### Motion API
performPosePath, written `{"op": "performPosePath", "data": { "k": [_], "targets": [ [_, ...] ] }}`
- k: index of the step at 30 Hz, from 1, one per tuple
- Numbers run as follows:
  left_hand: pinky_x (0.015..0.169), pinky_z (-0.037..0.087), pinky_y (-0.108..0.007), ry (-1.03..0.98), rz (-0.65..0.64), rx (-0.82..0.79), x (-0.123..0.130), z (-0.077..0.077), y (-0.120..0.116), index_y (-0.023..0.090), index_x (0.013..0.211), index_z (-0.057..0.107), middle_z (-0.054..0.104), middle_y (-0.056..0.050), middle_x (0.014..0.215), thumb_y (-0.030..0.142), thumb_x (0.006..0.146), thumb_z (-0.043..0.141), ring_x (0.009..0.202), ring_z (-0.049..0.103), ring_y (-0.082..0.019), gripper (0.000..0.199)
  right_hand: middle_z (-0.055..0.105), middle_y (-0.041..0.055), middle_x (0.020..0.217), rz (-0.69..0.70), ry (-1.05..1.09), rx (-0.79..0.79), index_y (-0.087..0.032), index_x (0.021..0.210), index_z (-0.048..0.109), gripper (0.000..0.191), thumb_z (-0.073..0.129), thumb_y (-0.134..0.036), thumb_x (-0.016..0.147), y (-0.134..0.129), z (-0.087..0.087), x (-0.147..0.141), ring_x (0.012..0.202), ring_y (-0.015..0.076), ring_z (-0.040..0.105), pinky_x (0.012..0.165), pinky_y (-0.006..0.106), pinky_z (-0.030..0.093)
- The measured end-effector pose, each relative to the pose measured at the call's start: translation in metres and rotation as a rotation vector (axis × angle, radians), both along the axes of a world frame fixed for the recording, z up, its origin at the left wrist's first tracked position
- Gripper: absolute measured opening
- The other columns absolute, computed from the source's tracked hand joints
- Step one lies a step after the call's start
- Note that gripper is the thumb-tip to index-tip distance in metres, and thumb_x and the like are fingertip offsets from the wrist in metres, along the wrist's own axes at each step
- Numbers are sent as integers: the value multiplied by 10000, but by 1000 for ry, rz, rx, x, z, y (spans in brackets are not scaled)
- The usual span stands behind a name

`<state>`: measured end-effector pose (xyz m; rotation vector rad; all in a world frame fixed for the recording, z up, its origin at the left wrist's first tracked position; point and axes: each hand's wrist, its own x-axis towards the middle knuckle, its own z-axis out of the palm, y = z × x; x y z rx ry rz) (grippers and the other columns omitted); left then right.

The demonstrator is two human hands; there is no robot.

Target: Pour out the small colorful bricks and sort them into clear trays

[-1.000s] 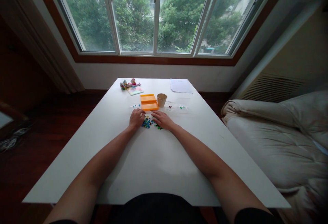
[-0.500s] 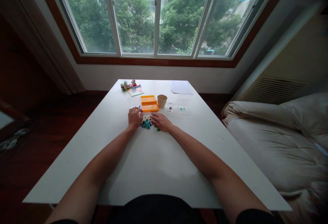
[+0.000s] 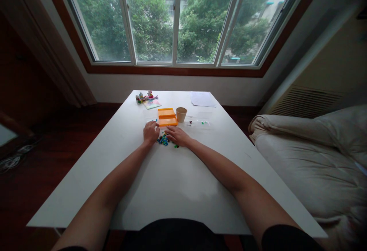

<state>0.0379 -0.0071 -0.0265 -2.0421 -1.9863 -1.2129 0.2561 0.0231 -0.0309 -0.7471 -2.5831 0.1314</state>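
A small heap of tiny blue, green, dark and yellow pieces [image 3: 163, 140] lies on the white table between my hands; they are too small to name exactly. My left hand [image 3: 150, 132] rests at the heap's left side, fingers loosely bent and apart, with no held thing visible. From the right, my right hand [image 3: 179, 135] reaches over the heap, fingers stretched out and their tips among the pieces. Several green pieces [image 3: 176, 146] lie just below its palm. Beyond both hands sits an open orange box [image 3: 168, 120], close to my left fingertips.
A brown paper cup [image 3: 181, 115] stands right of the box. Clear trays [image 3: 210, 124] hold a few dark and green pieces. Small colourful figures [image 3: 140, 98], a pastel card [image 3: 153, 103] and white paper sheets [image 3: 203, 99] lie farther back. A cushioned sofa [image 3: 309, 155] stands at the right.
My right hand has shifted slightly left over the heap. My left hand stays almost where it was. The whole view has dropped a few pixels.
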Motion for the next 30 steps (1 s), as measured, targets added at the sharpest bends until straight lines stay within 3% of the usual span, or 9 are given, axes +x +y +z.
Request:
{"op": "performPosePath", "data": {
  "k": [6, 16, 23, 30],
  "targets": [
    [1118, 384, -496, 55, -36, 1, 3, 2, 0, 229, 967, 695, 622, -90, 1305, 206, 871, 561, 1285, 498, -282, 167, 591, 91, 1407, -2, 8, 6, -268, 1351, 616, 392, 488, -435, 1020, 2, -1, -1, 1333, 252, 518, 1120, 425, 407],
    [1102, 380, -453, 197, 3, -48, 5, 5, 8, 222, 1049, 692, 595, -99, 1337, 231, 866, 587, 1280, 485, -294, 211, 525, 101, 1472, -48, -37, -18, -266, 1377, 592, 434, 434, -480, 1034, 2, -2, 0, 1355, 265, 482, 1116, 441, 394],
    [1079, 361, -453, 244, -30, -86, 0, 7, 10, 212, 1204, 645, 633, -118, 1240, 240, 871, 571, 1163, 562, -296, 342, 667, 86, 1236, -16, 148, -74, -251, 1236, 678, 379, 406, -438, 1049, 0, 4, 7, 1178, 231, 590, 1029, 389, 459],
    [1048, 360, -454, 188, -21, -178, -2, 9, 32, 227, 1257, 625, 682, -95, 1128, 263, 888, 549, 1085, 604, -275, 378, 701, 63, 1052, -117, 281, -102, -238, 1049, 730, 377, 394, -407, 1056, -3, 10, 21, 1027, 207, 613, 937, 337, 470]
  ]
}}
